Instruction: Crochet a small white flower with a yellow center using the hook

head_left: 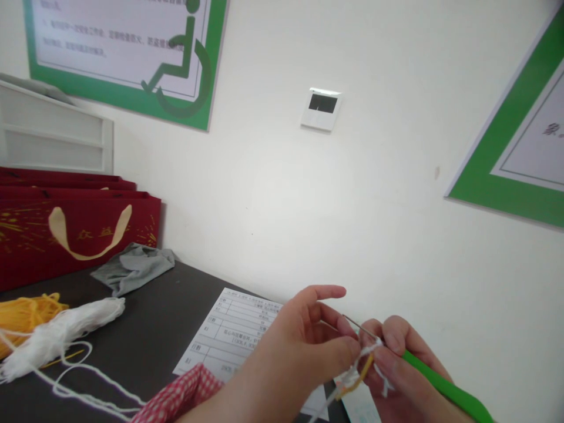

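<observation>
My right hand grips a crochet hook with a green handle. Its thin metal shaft points up and left, through or beside a small crochet piece in white and yellow yarn. Thumb and fingers of my left hand pinch the left side of that piece, while the index finger sticks out above. A white strand runs down from the work. Whether a loop sits on the hook is too small to tell. Both hands are held close together, above the table's front right part.
On the dark table lie a printed sheet, a white yarn skein, a yellow skein and a grey cloth. Red paper bags stand at the back left. A checked sleeve covers my left forearm. The white wall is close behind.
</observation>
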A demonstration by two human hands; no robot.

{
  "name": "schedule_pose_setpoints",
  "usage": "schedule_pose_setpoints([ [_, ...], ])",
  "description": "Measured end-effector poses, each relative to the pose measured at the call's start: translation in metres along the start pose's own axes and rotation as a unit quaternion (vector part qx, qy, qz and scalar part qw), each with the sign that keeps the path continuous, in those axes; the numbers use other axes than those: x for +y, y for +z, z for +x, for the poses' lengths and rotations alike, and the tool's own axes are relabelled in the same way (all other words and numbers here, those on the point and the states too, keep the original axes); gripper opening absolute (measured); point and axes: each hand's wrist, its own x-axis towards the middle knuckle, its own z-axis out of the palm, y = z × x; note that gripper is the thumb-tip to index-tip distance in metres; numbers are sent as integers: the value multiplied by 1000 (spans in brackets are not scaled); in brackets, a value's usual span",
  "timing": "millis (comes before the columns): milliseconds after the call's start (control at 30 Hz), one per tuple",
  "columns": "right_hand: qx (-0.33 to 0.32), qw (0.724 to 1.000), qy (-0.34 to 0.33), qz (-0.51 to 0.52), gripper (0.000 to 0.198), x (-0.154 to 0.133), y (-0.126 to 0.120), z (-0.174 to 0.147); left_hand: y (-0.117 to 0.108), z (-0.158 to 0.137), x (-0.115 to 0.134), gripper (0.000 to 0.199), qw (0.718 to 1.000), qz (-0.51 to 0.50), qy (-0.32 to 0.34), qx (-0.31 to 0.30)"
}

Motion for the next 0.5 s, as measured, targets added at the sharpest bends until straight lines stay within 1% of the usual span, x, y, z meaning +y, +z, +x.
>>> schedule_pose_setpoints([
  [100, 10, 1000, 5, 4, 17, 2, 0, 1, 3, -4, -2, 44, 993, 70, 91, 20],
  [167, 12, 1000, -1, 4, 18, 3, 0, 0, 7, -8, -1, 43, 983, 122, 132, 45],
  [233, 14, 1000, -10, 1, 19, 4, 0, 0, 9, -10, -1, 47, 977, 152, 141, 56],
  [333, 9, 999, -28, -18, 17, 4, 0, 1, 11, -11, -2, 53, 978, 146, 141, 51],
  [500, 15, 995, -66, -79, 15, 3, -2, 2, 10, -10, -2, 50, 978, 146, 138, 49],
])
